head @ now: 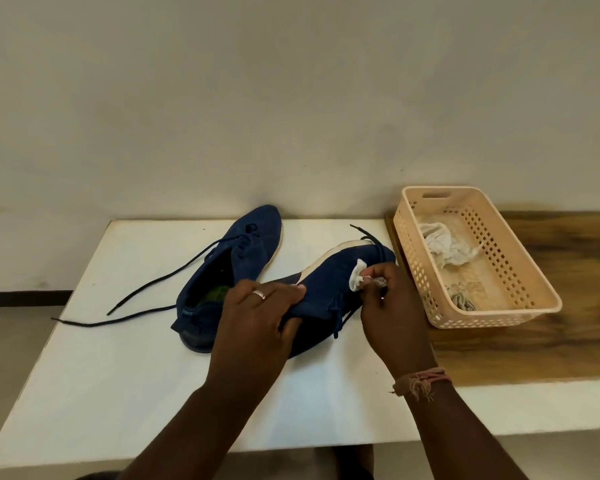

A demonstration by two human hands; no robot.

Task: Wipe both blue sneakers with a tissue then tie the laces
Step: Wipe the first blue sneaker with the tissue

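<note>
- Left hand (257,317): grips the heel end of the near sneaker (329,285), fingers curled over its upper; the heel itself is hidden under the hand.
- Right hand (390,306): pinches a white tissue (357,279) against the near sneaker's side, at 3 o'clock of the left hand.
- Near sneaker: tilted on its side on the white board (118,375), sole edge facing away.
- Second sneaker (236,265): at 11 o'clock, upright, laces (146,296) untied and trailing toward 9 o'clock.
- Basket (506,306): at 2 o'clock; holds 1 crumpled tissue (445,249) and a small grey item (463,301), hard to identify.
</note>
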